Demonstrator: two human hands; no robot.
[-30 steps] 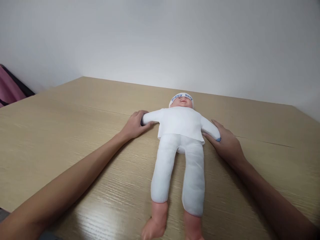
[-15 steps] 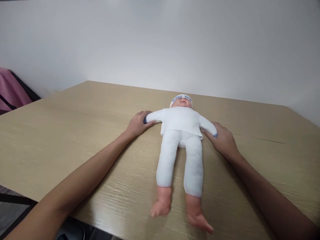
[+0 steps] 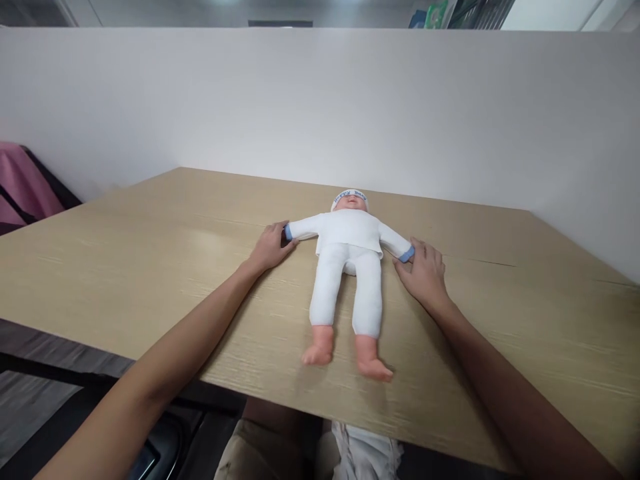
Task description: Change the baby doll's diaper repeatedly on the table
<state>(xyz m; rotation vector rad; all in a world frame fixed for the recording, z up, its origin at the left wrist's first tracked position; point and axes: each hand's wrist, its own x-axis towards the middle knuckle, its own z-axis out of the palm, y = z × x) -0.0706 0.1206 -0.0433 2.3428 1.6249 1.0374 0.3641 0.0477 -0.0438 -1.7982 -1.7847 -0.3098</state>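
White-clad, the doll (image 3: 350, 230) lies face-up on the counter (image 3: 125, 273), fingers of the left hand (image 3: 271, 249) and right hand (image 3: 425, 272) gripping its blue cuffs (image 3: 407, 254) from either side, so its arms (image 3: 305, 227) appear braced outward.

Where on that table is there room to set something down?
On the table, bare wood lies left of the left hand, toward the pink item, and right of the right hand. It's crowded in the middle, where the doll lies between both hands.
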